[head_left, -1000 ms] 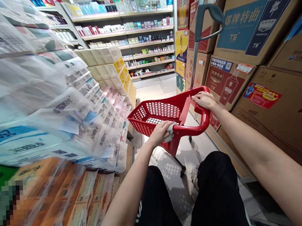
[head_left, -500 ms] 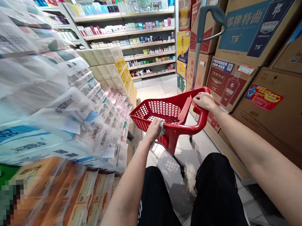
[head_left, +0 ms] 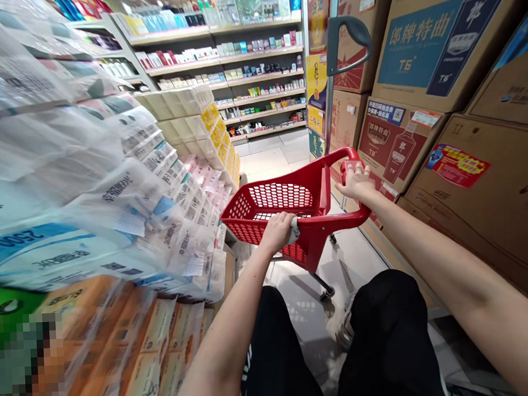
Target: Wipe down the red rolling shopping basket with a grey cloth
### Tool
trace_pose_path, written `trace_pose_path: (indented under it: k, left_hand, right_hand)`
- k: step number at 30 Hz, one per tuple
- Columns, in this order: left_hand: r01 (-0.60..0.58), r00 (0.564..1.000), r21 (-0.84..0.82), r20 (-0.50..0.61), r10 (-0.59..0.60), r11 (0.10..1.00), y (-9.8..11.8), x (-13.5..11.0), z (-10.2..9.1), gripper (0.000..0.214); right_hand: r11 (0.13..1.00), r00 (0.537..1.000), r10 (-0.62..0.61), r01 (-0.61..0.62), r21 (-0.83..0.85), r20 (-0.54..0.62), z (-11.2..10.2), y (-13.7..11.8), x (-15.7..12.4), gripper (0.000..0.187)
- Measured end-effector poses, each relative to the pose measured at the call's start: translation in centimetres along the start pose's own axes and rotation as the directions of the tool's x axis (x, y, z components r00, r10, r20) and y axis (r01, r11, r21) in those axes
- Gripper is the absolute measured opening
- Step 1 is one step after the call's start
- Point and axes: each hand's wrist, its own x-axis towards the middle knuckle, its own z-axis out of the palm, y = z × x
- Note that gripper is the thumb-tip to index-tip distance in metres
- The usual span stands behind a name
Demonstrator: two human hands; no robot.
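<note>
A red shopping cart (head_left: 314,236) stands on the aisle floor (head_left: 284,156), directly ahead of the person. Its lattice plastic looks stiff, smooth and fairly light, likely quick to roll on its casters; the thick handle loop (head_left: 344,221) seems the surest hold. The left hand (head_left: 276,229) closes on a pale cloth (head_left: 294,231) at the rim; the right hand (head_left: 357,185) rests, fingers spread, on the loop. Wrapped packs (head_left: 128,198) rise left, cartons (head_left: 399,148) right.

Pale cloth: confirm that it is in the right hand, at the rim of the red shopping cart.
Wrong hand: the head view shows the pale cloth in the left hand, not the right hand. It is at the rim of the red shopping cart, as stated.
</note>
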Motion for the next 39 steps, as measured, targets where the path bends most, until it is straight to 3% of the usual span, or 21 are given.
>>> trace_pose_path:
  k: [5,12,15,18,21,23,25,27,30,33,39]
  left_hand:
    - [-0.007,1.0,-0.008,0.008,0.007,1.0,1.0,-0.1,0.9,0.03]
    - [0.096,0.995,-0.017,-0.011,-0.096,0.995,-3.6,-3.2,1.4,0.036]
    - [0.121,0.992,-0.015,-0.031,-0.122,0.992,-3.6,-3.4,1.5,0.036]
    - [0.09,0.994,-0.051,-0.06,-0.093,0.995,-0.4,-1.9,1.5,0.034]
    - [-0.022,0.995,-0.122,-0.096,0.01,0.992,4.9,0.5,1.5,0.038]
    - [-0.023,0.985,-0.137,-0.172,-0.001,0.99,8.0,1.8,1.5,0.043]
    - [-0.013,0.974,-0.159,-0.225,-0.024,0.987,9.9,2.4,1.7,0.047]
    - [-0.027,0.971,-0.195,-0.237,-0.02,0.98,10.2,2.2,2.0,0.051]
    - [-0.007,0.973,-0.278,-0.225,-0.058,0.96,8.1,1.0,2.8,0.053]
    - [0.152,0.944,-0.326,-0.232,-0.235,0.933,4.1,-0.7,3.7,0.046]
    - [0.289,0.936,-0.199,-0.148,-0.321,0.936,-3.8,-3.2,3.3,0.041]
  right_hand:
    - [0.993,0.995,-0.098,0.1,-0.062,0.029,-0.3,1.8,0.1,0.072]
    - [0.99,0.989,-0.143,0.143,0.002,-0.023,-0.7,3.0,1.0,0.064]
    - [0.992,0.994,-0.11,0.111,0.065,-0.019,-0.9,2.7,0.6,0.065]
    - [0.989,0.996,-0.084,0.085,0.118,-0.016,-1.1,2.4,0.1,0.066]
    - [0.986,0.997,-0.079,0.081,0.146,-0.024,-1.2,2.3,-0.1,0.067]
    - [0.985,0.996,-0.085,0.089,0.148,-0.033,-1.2,2.4,-0.1,0.067]
    - [0.985,0.995,-0.095,0.1,0.139,-0.043,-1.1,2.8,0.1,0.066]
    - [0.986,0.993,-0.102,0.108,0.123,-0.054,-1.1,3.3,0.2,0.065]
    - [0.988,0.992,-0.112,0.118,0.104,-0.066,-1.2,3.9,0.4,0.064]
    - [0.989,0.991,-0.113,0.119,0.092,-0.066,-1.3,4.2,0.5,0.064]
    - [0.992,0.996,-0.065,0.071,0.103,-0.063,-1.3,3.4,0.2,0.065]
